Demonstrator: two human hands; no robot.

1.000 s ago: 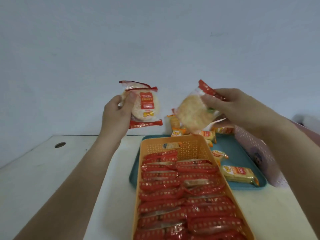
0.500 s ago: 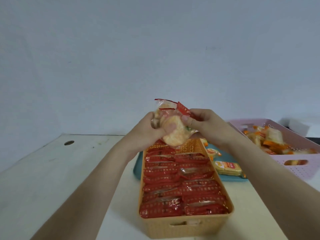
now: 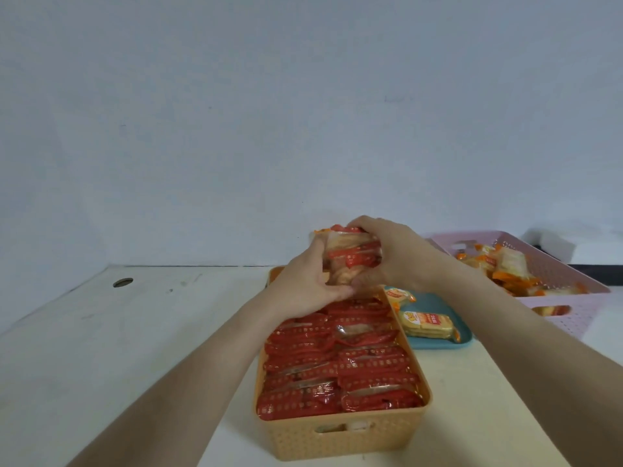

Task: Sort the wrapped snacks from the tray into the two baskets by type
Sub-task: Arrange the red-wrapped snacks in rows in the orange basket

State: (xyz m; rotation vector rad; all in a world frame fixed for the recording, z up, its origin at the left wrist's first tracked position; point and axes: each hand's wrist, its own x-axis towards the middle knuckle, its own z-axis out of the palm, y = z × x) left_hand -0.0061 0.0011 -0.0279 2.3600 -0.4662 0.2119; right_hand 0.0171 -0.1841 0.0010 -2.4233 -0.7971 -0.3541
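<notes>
Nearest me, below and short of the grip: orange basket is sitting lengthwise, its long axis running away toward the hands. Two rows of red packets are standing crosswise in it, filling it almost up to the grip.

Left hand and right hand are clasping one small stack of crackers between them, fingers curled round it from either side. Stack is hanging directly above the basket's far end; the hands are hiding the slot underneath.

I am judging the move as straight down, stack turned crosswise to match the rows, neither hand nearer.

Right of the grip and lower, teal tray is holding yellow snacks. Farther right, pink basket is holding more of them.
</notes>
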